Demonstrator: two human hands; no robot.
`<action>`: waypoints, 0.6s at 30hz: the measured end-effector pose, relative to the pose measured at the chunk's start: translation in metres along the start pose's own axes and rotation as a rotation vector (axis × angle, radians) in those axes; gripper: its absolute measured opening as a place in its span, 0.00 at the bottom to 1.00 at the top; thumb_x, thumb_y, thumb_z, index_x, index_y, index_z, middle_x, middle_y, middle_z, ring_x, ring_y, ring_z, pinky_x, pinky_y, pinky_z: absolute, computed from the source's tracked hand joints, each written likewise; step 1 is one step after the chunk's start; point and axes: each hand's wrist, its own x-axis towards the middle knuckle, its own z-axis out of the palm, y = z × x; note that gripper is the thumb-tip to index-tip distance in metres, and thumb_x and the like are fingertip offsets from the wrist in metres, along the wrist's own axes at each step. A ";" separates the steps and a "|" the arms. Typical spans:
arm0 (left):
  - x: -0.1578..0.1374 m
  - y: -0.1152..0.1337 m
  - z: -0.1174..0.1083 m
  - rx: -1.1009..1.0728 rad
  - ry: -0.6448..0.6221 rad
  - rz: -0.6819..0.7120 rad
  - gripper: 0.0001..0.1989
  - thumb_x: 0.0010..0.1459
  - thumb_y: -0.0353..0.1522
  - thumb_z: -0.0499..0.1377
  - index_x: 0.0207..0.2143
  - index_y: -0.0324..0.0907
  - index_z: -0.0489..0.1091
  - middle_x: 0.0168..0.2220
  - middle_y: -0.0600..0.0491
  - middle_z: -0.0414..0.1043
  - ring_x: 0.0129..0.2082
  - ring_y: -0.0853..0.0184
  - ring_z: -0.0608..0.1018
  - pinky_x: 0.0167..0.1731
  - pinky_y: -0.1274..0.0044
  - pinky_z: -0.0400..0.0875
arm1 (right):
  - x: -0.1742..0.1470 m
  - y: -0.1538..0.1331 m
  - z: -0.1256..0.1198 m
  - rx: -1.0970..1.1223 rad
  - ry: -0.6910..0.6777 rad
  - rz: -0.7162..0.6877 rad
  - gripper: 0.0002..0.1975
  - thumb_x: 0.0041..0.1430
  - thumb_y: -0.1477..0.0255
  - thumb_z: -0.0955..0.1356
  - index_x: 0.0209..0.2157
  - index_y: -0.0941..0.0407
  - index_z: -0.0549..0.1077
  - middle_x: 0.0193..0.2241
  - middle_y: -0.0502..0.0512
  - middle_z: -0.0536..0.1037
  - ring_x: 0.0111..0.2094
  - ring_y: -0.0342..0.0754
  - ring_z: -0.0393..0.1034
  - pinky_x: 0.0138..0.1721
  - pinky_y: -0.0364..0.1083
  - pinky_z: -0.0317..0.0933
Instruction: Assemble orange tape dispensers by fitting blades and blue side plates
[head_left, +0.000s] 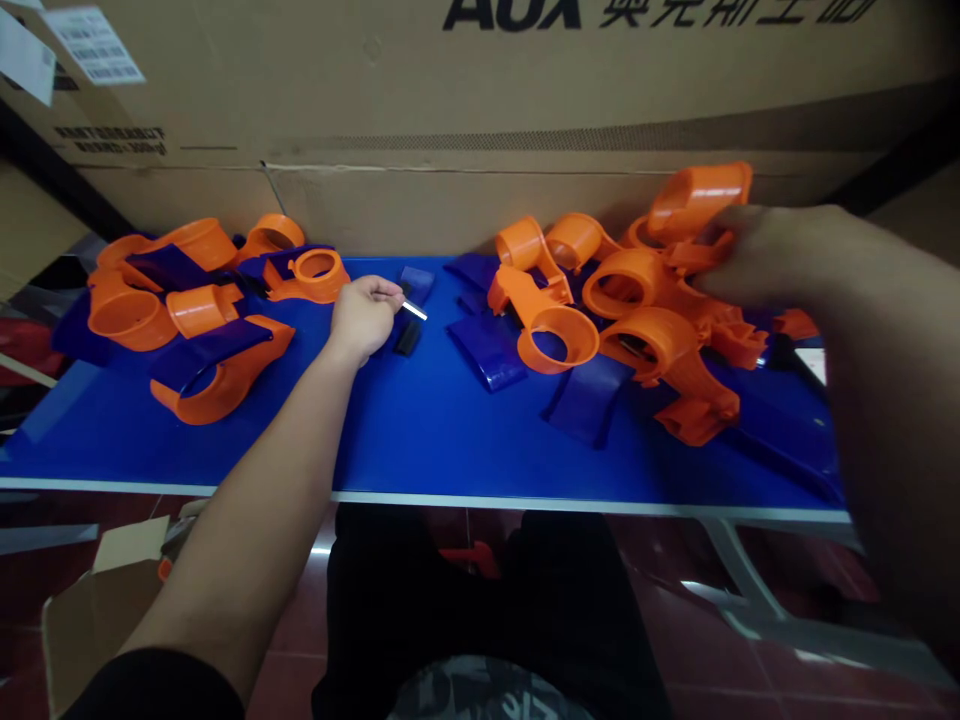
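Observation:
My left hand [366,315] is closed in a pinch on a short, shiny metal strip [414,310] above the blue table. Just beyond its fingers lie a small black piece [407,338] and a dark blue piece [417,284]. At the upper right, my right hand [739,255] grips an orange tape dispenser frame [701,200] at the top of a pile; its fingers are partly hidden and blurred. Several more orange frames, one a ring-ended frame [559,340], lie below and left of it. Among them are flat blue handle covers [487,350].
Another heap of orange frames [131,315] with blue covers sits on the left of the blue table [420,430]. Large cardboard [450,90] stands upright along the back edge. An open carton [97,620] is on the floor at lower left.

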 end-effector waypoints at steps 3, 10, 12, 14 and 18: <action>0.000 -0.002 0.001 0.018 -0.005 -0.007 0.04 0.55 0.30 0.67 0.35 0.42 0.78 0.33 0.53 0.80 0.31 0.67 0.78 0.38 0.73 0.71 | -0.014 -0.023 -0.022 -0.179 -0.252 0.085 0.19 0.46 0.64 0.79 0.19 0.65 0.73 0.43 0.73 0.83 0.50 0.63 0.79 0.33 0.56 0.55; 0.001 -0.005 0.004 0.092 0.004 0.026 0.08 0.52 0.32 0.71 0.35 0.43 0.77 0.34 0.52 0.81 0.32 0.66 0.80 0.36 0.73 0.73 | -0.025 -0.033 -0.028 -0.097 -0.316 0.105 0.21 0.41 0.69 0.80 0.37 0.69 0.82 0.59 0.80 0.75 0.60 0.68 0.72 0.37 0.58 0.55; 0.001 -0.005 0.004 0.122 0.002 0.032 0.09 0.52 0.32 0.71 0.35 0.43 0.77 0.34 0.52 0.81 0.32 0.66 0.80 0.36 0.73 0.73 | -0.023 -0.027 -0.022 -0.060 -0.287 0.081 0.24 0.40 0.70 0.81 0.40 0.68 0.83 0.61 0.80 0.73 0.61 0.68 0.72 0.37 0.59 0.55; 0.001 -0.004 0.005 0.142 0.000 0.041 0.08 0.51 0.32 0.71 0.35 0.43 0.77 0.34 0.52 0.81 0.32 0.66 0.80 0.36 0.73 0.73 | -0.022 -0.021 -0.018 -0.034 -0.269 0.060 0.26 0.39 0.71 0.81 0.42 0.67 0.83 0.61 0.80 0.73 0.61 0.68 0.71 0.38 0.59 0.55; 0.000 -0.003 0.005 0.175 -0.006 0.056 0.09 0.50 0.31 0.71 0.35 0.43 0.77 0.34 0.54 0.80 0.32 0.66 0.80 0.37 0.73 0.73 | -0.023 -0.007 -0.011 -0.021 -0.234 0.026 0.31 0.39 0.72 0.82 0.49 0.65 0.82 0.63 0.79 0.71 0.58 0.68 0.74 0.36 0.58 0.56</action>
